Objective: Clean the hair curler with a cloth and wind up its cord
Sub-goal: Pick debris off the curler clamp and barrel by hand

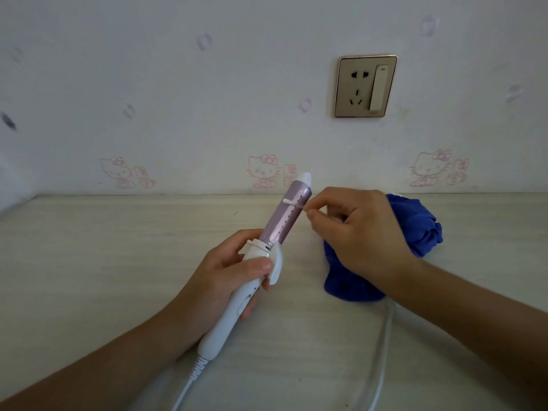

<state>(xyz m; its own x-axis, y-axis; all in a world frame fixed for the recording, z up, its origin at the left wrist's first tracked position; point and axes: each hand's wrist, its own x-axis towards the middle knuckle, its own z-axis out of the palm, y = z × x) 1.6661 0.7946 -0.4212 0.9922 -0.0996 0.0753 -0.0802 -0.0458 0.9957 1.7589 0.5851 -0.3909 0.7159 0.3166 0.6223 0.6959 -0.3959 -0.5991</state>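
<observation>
My left hand [225,280] grips the white handle of the hair curler [284,221], which points up and away with its pink barrel and white tip. My right hand [355,229] pinches a thin white cotton swab [295,204] whose far end lies across the barrel. A crumpled blue cloth [421,221] lies on the table under and behind my right hand, partly hidden by it. The curler's white cord [382,345] leaves the handle's base, runs off the bottom edge and loops back up towards the cloth.
The pale wood-grain table [118,247] meets a wall with cartoon-cat wallpaper. A gold-framed wall socket with a switch [366,86] sits above the right side of the table, with nothing plugged in.
</observation>
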